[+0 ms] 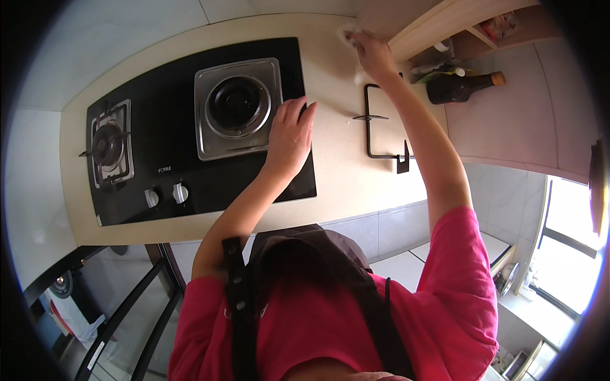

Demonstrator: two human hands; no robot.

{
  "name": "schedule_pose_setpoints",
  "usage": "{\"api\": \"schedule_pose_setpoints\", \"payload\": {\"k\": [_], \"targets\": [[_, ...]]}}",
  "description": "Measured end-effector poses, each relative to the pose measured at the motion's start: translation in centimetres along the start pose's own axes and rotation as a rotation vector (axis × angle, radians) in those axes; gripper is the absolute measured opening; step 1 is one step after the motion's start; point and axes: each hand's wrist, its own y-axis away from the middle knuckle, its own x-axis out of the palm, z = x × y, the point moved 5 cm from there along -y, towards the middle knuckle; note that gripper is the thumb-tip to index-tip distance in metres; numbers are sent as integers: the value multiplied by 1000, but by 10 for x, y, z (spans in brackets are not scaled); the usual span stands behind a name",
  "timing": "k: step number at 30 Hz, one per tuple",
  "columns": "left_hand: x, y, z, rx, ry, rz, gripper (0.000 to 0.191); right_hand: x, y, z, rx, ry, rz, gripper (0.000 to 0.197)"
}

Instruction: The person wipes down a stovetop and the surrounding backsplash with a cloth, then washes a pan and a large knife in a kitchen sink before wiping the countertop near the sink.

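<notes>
My left hand (291,131) rests with spread fingers on the right part of the black glass gas hob (164,128), beside the square steel burner tray (203,138). It holds nothing. At the back right of the beige countertop (329,85), my right hand (373,52) presses its fingertips on a small whitish thing (351,38), too small to tell what. Below that hand, partly under my right forearm, a black metal pan support (368,138) lies on the countertop. The left burner (108,144) has its own support in place.
Right of my forearm, a dark bottle with an orange cap (457,89) lies near several packets below a wooden shelf (438,24). Two metal knobs (180,193) stand at the hob's front. Tiled walls border the counter, and a black-framed glass door (128,305) is at lower left.
</notes>
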Motion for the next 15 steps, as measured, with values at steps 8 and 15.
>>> {"api": "schedule_pose_setpoints", "payload": {"k": [8,15], "targets": [[-3,27,8,-113,63,-39,20,89,55,66,10,335,175,35],[11,39,-6,-73,57,26,17,36,194,106,-194,36,-166,22]]}}
